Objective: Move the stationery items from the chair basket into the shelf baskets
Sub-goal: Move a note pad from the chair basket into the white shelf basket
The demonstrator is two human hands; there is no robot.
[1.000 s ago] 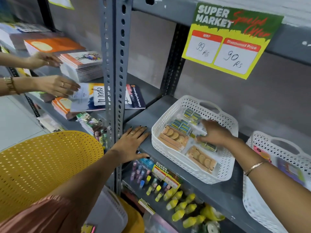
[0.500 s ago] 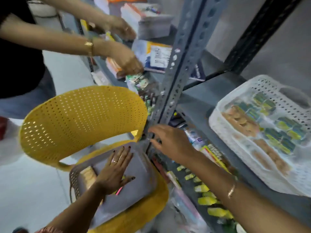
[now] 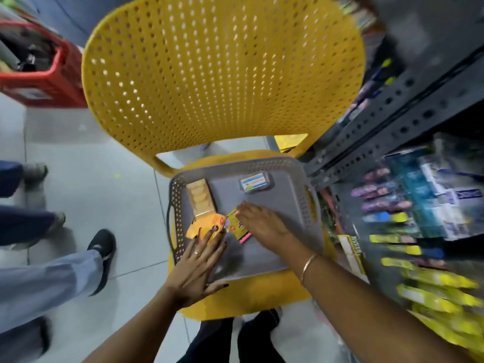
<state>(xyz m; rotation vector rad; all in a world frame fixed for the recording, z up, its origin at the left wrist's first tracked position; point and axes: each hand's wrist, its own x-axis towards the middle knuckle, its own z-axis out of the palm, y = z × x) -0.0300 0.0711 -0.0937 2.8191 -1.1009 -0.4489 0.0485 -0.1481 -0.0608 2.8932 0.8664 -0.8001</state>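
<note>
A grey perforated basket [image 3: 293,205] sits on the seat of a yellow chair [image 3: 222,74]. Inside lie a tan packet of round pieces [image 3: 200,199], an orange packet [image 3: 207,225], a yellow card with pink edge [image 3: 237,227] and a small blue-and-white packet [image 3: 254,182]. My left hand [image 3: 199,263] lies flat with spread fingers, its fingertips on the orange packet. My right hand [image 3: 262,226] reaches in from the right, fingers down on the yellow card; whether it grips the card I cannot tell.
A grey metal shelf upright [image 3: 392,121] stands close on the right, with blurred yellow and purple stationery packs [image 3: 429,279] below. A red shopping basket [image 3: 49,69] stands at the far left. Other people's legs and a black shoe [image 3: 102,255] are on the tiled floor at left.
My view has swung down from the shelf to the chair basket. My right hand has come from the shelf edge into the basket; my left hand has slid to the orange packet.
</note>
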